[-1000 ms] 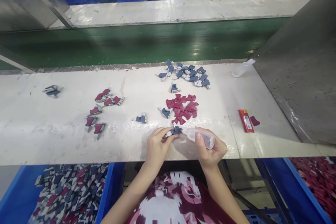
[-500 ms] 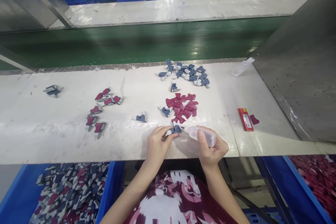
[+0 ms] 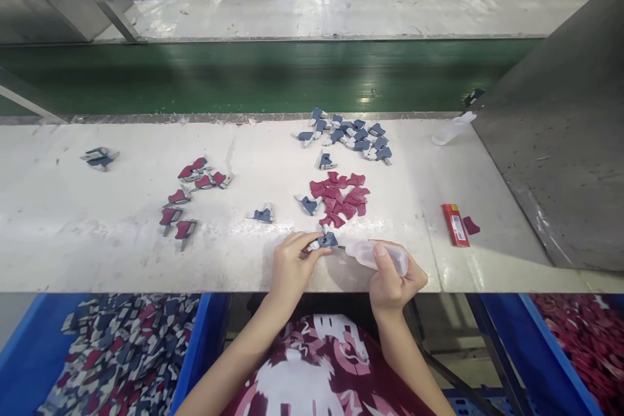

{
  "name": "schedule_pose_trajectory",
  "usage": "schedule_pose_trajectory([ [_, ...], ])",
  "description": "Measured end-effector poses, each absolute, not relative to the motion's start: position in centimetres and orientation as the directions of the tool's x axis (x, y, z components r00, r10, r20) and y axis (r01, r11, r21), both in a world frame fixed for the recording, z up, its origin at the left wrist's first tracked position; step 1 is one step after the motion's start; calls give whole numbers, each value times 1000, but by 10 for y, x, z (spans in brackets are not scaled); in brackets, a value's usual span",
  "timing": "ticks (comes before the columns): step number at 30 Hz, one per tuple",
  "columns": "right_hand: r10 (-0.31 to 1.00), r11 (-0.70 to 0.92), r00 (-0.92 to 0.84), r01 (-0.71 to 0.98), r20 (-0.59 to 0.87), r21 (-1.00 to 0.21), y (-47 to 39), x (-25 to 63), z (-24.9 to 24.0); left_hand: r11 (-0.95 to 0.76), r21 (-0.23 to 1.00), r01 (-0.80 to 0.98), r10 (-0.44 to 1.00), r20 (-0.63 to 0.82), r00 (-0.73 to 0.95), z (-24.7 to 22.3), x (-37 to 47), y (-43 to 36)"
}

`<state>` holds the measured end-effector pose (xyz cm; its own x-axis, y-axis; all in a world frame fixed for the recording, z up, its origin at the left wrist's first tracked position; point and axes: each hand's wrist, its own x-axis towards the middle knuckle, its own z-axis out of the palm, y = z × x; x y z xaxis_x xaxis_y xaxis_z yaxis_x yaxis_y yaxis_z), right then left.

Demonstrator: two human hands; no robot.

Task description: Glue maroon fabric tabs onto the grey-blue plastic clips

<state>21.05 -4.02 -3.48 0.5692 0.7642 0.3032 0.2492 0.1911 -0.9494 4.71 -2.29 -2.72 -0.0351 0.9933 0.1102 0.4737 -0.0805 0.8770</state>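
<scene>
Near the front of the white bench, my left hand [image 3: 294, 264] pinches a blue and grey plastic part [image 3: 327, 240] between thumb and fingers, its recessed side facing up. My right hand [image 3: 397, 279] is wrapped round a translucent squeeze bottle [image 3: 377, 256], tilted with its thin dark nozzle pointing left, just short of the part. Beyond my hands lies a pile of maroon flat pieces [image 3: 341, 198]. Two loose blue and grey parts, one of them a blue part [image 3: 263, 214], rest left of that pile. Farther back is a cluster of blue and grey parts [image 3: 361, 136].
Several maroon-faced parts [image 3: 185, 229] lie to the left. On the right are a red and yellow box [image 3: 455, 225], a single maroon piece [image 3: 471, 225] and another translucent bottle [image 3: 453, 129] by a metal panel [image 3: 560, 143]. Blue bins [image 3: 195, 344] of parts stand below the bench edge.
My right hand has drawn the bottle slightly to the right, so its nozzle sits a little away from the part. The left hand keeps its pinch. The whole view has shifted slightly.
</scene>
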Motion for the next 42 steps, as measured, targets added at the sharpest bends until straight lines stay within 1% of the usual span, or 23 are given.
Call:
schedule_pose_trajectory([
  [5, 787, 225, 541, 195, 296, -955, -39, 200, -36, -92, 885, 456, 992, 120, -33, -29, 47, -23],
  [9, 818, 217, 507, 168, 273, -962, -40, 197, -34, -93, 885, 457, 992, 120, -30, -28, 47, -23],
  [13, 832, 179, 496, 182, 248, -967, -40, 197, -34, -96, 880, 465, 992, 122, -26, -27, 46, -23],
  [17, 831, 183, 495, 184, 252, -966, -39, 196, -35, -101, 879, 466, 992, 127, -24, -27, 46, -23],
  [23, 817, 137, 533, 188, 218, -973, -39, 196, -36, -117, 876, 467, 989, 145, -24, -27, 47, -22],
  [26, 796, 107, 575, 172, 188, -979, -39, 196, -36, -120, 875, 469, 989, 149, -25, -27, 47, -22],
  [29, 749, 93, 642, 140, 162, -986, -37, 197, -37, -112, 877, 467, 990, 141, -29, -27, 47, -22],
  [32, 683, 71, 725, 56, 89, -996, -31, 205, -35, -93, 884, 459, 991, 128, -44, -27, 47, -22],
  [35, 617, 106, 785, -9, 59, -994, -20, 223, -30, -60, 901, 431, 993, 97, -64, -26, 47, -22],
  [37, 609, 130, 787, 25, 100, -991, -11, 238, -29, -28, 916, 401, 995, 66, -80, -25, 48, -22],
  [39, 646, 111, 751, 81, 134, -991, -3, 252, -29, 6, 929, 370, 994, 34, -103, -24, 47, -23],
  [42, 706, -17, 699, 175, 112, -984, 6, 263, -32, 65, 949, 308, 990, -22, -143, -26, 45, -23],
])
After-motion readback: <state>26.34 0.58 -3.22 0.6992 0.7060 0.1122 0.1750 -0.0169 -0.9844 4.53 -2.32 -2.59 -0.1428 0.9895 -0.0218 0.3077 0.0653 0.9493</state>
